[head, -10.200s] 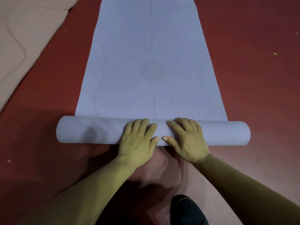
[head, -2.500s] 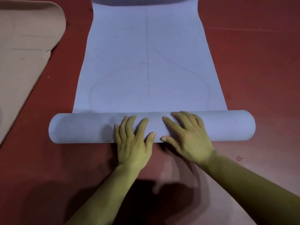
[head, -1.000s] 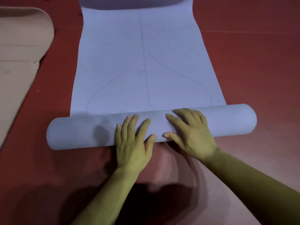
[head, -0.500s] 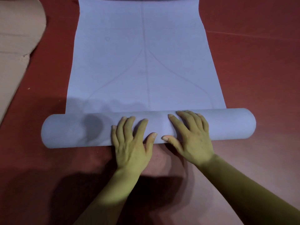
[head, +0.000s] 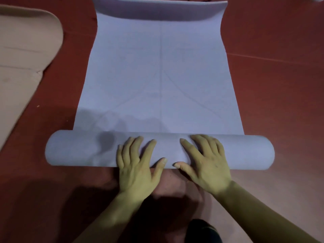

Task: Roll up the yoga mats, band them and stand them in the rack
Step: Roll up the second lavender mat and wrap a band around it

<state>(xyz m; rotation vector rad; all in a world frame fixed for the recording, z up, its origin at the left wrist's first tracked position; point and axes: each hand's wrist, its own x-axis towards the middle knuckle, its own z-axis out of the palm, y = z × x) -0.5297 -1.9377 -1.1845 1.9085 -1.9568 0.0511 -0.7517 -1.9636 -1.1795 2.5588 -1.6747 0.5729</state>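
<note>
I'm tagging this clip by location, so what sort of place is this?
Probably a yoga or exercise room: a pale purple yoga mat lies partly rolled on a dark red floor, and a beige mat is spread beside it.

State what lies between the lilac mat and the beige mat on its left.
Only a strip of bare red floor, seen in the head view; the lilac mat and beige mat lie apart.

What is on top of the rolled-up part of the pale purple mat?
The left hand and right hand rest flat on the middle of the roll, fingers spread. Nothing else shows on it. The stretch beneath the hands is covered.
</note>
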